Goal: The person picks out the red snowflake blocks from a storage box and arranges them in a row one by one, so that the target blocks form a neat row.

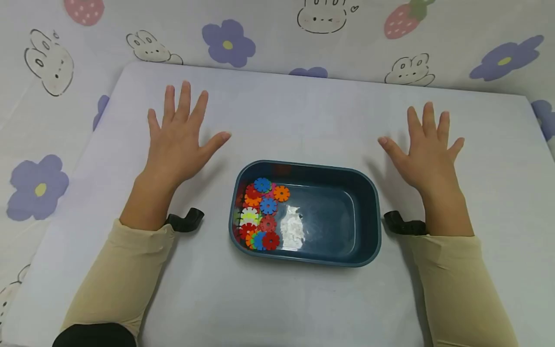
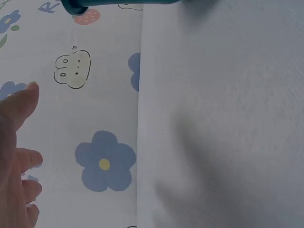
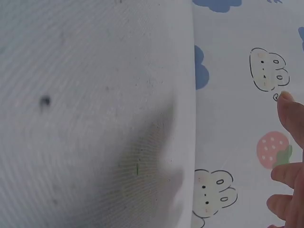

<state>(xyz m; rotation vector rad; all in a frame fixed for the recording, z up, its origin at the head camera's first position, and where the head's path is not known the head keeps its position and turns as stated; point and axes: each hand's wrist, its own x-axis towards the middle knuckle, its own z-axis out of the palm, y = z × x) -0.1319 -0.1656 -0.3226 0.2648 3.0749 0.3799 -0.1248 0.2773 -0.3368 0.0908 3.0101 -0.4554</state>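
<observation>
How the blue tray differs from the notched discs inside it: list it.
The tray is large; the discs are small and many. The tray is dark blue throughout; the discs mix red, orange, blue and white. The tray is a rounded rectangle; the discs are round and notched. Neither is touched by the left hand or right hand.

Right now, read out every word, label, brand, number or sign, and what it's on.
"R", blue lettering on the white rabbit-and-flower-print cloth; the rest is unclear.
Blue marking at the right wrist view's top edge: cut off, unreadable.
No readable text on the dark-blue rectangular plastic tub or colourful toothed discs.
</observation>
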